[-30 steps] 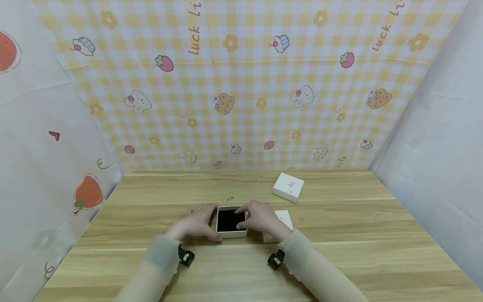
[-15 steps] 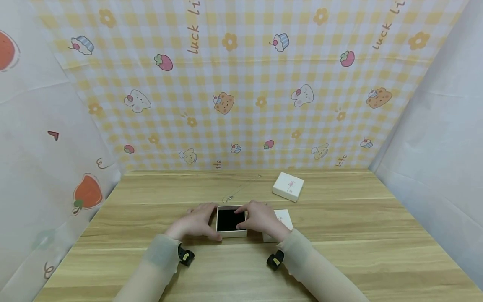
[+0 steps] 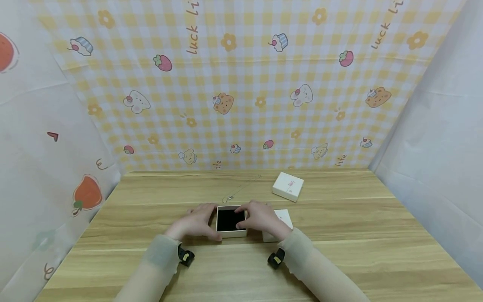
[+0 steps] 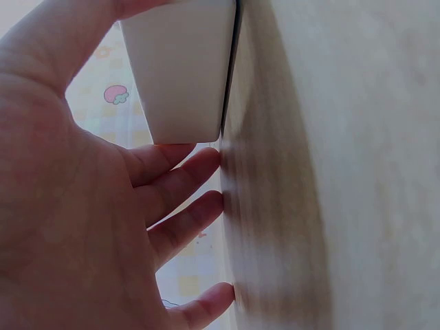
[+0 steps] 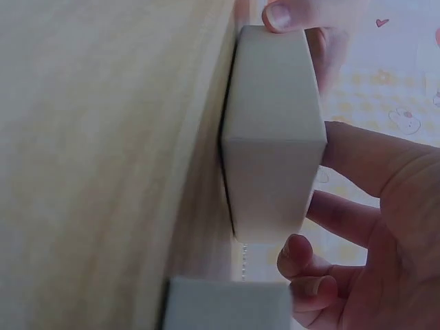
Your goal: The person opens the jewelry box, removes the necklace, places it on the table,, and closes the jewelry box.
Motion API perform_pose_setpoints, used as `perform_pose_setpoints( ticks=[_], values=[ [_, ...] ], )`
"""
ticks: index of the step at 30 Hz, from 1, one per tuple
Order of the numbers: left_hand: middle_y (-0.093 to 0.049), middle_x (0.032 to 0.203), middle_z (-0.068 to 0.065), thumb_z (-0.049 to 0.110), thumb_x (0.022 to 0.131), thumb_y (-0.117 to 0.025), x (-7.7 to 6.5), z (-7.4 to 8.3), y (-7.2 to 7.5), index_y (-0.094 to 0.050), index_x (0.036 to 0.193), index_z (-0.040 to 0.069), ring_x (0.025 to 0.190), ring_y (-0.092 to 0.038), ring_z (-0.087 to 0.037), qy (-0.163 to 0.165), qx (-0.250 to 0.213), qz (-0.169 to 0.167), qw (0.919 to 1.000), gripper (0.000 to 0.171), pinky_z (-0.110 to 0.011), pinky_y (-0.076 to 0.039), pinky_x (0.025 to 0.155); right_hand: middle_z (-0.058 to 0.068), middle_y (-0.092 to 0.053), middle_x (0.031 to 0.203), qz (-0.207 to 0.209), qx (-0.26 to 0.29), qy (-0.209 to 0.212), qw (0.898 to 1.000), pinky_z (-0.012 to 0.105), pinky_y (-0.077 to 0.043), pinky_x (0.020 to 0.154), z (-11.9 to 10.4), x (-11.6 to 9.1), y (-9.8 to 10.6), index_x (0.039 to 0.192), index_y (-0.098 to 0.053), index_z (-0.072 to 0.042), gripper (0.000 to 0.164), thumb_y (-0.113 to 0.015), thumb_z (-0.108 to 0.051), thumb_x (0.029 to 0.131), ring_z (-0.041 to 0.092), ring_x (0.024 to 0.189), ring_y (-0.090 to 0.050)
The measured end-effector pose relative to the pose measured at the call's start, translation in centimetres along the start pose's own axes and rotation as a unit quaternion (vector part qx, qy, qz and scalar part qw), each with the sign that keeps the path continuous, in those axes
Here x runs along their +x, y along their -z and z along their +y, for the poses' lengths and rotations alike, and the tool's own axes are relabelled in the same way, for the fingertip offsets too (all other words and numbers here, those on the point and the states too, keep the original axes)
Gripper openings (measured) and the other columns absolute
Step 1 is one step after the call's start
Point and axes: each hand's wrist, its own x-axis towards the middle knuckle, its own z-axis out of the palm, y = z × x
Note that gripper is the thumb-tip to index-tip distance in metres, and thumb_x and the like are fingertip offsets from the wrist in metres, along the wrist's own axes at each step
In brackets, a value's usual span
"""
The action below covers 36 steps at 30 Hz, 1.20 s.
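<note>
A small white box (image 3: 231, 235) lies open side up on the wooden table, with a black insert (image 3: 227, 220) inside. My left hand (image 3: 196, 222) grips the box at its left side, thumb at the near corner and index finger at the far corner. In the left wrist view these fingers touch the pale box wall (image 4: 182, 75). Over the right wall reaches my right hand (image 3: 260, 218), its thumb and index finger spread apart on the insert. In the right wrist view its other fingers (image 5: 313, 292) bend beside the box (image 5: 271, 185); the tips inside are hidden.
A thin chain necklace (image 3: 231, 197) lies stretched out behind the box. One white lidded box (image 3: 288, 187) sits at back right. Another white box or lid (image 3: 284, 217) is partly hidden under my right wrist. A checked cloth (image 3: 241, 126) hangs behind the table (image 3: 339, 218).
Both hands and the box have stayed in place. Only a very slight shift of the head view shows.
</note>
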Motion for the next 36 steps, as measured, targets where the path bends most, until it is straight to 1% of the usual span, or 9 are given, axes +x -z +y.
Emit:
perform_pose_setpoints(
  ticks=[4, 9, 12, 15, 18, 22, 27, 32, 36],
  values=[
    [-0.048, 0.138, -0.01, 0.043, 0.061, -0.087, 0.0, 0.0, 0.0, -0.043, 0.14, 0.008, 0.13, -0.038, -0.034, -0.002, -0.004, -0.002, 1.0, 0.097, -0.071, -0.016, 0.101, -0.007, -0.048, 0.054, -0.001, 0.034, -0.008, 0.999, 0.037, -0.035, 0.066, 0.0, -0.1, 0.7, 0.115, -0.071, -0.024, 0.039, -0.077, -0.037, 0.078, 0.01, 0.053, -0.044],
    [-0.045, 0.141, -0.012, 0.042, 0.062, -0.086, -0.1, 0.1, 0.0, -0.041, 0.142, 0.007, 0.132, -0.036, -0.036, -0.004, -0.009, -0.004, 0.9999, 0.098, -0.071, -0.014, 0.101, -0.003, -0.051, 0.065, 0.014, 0.08, -0.009, 0.997, 0.029, -0.034, 0.051, 0.5, -0.2, 1.8, 0.118, -0.07, -0.017, 0.041, -0.076, -0.034, 0.081, 0.011, 0.053, -0.042],
    [-0.047, 0.14, -0.012, 0.04, 0.063, -0.086, -0.2, 0.1, 0.0, -0.041, 0.142, 0.006, 0.131, -0.037, -0.036, -0.011, -0.009, -0.001, 0.9999, 0.097, -0.071, -0.016, 0.101, -0.001, -0.055, 0.074, 0.024, 0.094, 0.002, 0.995, 0.028, -0.037, 0.05, 0.8, -0.5, 2.5, 0.119, -0.069, -0.012, 0.043, -0.076, -0.032, 0.081, 0.012, 0.057, -0.045],
    [-0.047, 0.14, -0.013, 0.041, 0.063, -0.086, -0.3, 0.1, 0.0, -0.041, 0.142, 0.006, 0.131, -0.038, -0.036, -0.011, -0.006, -0.001, 0.9999, 0.097, -0.07, -0.016, 0.101, 0.001, -0.06, 0.084, 0.03, 0.084, 0.02, 0.996, 0.031, -0.041, 0.055, 1.4, -0.8, 3.1, 0.119, -0.068, -0.009, 0.044, -0.075, -0.031, 0.081, 0.014, 0.065, -0.05],
    [-0.043, 0.143, -0.014, 0.043, 0.064, -0.086, -0.4, 0.1, 0.0, -0.039, 0.143, 0.005, 0.134, -0.035, -0.037, -0.004, -0.004, -0.002, 1.0, 0.1, -0.071, -0.014, 0.102, 0.007, -0.064, 0.096, 0.029, 0.077, 0.029, 0.996, 0.036, -0.046, 0.067, 2.0, -1.1, 3.5, 0.119, -0.067, -0.007, 0.045, -0.076, -0.03, 0.082, 0.019, 0.081, -0.056],
    [-0.04, 0.147, -0.016, 0.044, 0.064, -0.086, -0.5, -0.1, 0.0, -0.037, 0.145, 0.004, 0.136, -0.031, -0.038, -0.003, -0.001, -0.004, 1.0, 0.102, -0.072, -0.012, 0.102, 0.014, -0.065, 0.107, 0.027, 0.073, 0.025, 0.997, 0.043, -0.048, 0.079, 2.9, -1.6, 4.0, 0.117, -0.067, -0.005, 0.045, -0.078, -0.028, 0.08, 0.029, 0.098, -0.059],
    [-0.04, 0.146, -0.018, 0.043, 0.065, -0.085, -0.7, 0.0, 0.0, -0.037, 0.145, 0.003, 0.135, -0.032, -0.041, -0.015, -0.002, -0.002, 0.9999, 0.101, -0.073, -0.012, 0.101, 0.011, -0.064, 0.111, 0.028, 0.03, 0.02, 0.999, 0.045, -0.048, 0.083, 4.0, -2.2, 4.3, 0.117, -0.067, -0.008, 0.049, -0.081, -0.032, 0.077, 0.03, 0.102, -0.059],
    [-0.041, 0.145, -0.019, 0.043, 0.066, -0.084, -0.7, 0.1, 0.0, -0.038, 0.144, 0.002, 0.135, -0.032, -0.042, -0.015, -0.002, -0.002, 0.9999, 0.1, -0.073, -0.012, 0.101, 0.011, -0.061, 0.12, 0.015, -0.015, 0.031, 0.999, 0.047, -0.045, 0.091, 5.1, -3.0, 4.2, 0.124, -0.062, -0.007, 0.067, -0.085, -0.04, 0.07, 0.03, 0.11, -0.057],
    [-0.041, 0.145, -0.017, 0.041, 0.066, -0.085, -0.7, 0.2, 0.0, -0.038, 0.144, 0.003, 0.135, -0.032, -0.04, -0.011, -0.002, -0.001, 0.9999, 0.099, -0.072, -0.013, 0.102, 0.012, -0.057, 0.132, -0.017, -0.027, 0.037, 0.999, 0.054, -0.037, 0.1, 5.8, -3.9, 4.1, 0.133, -0.055, -0.005, 0.084, -0.086, -0.046, 0.066, 0.033, 0.12, -0.051]
  ],
)
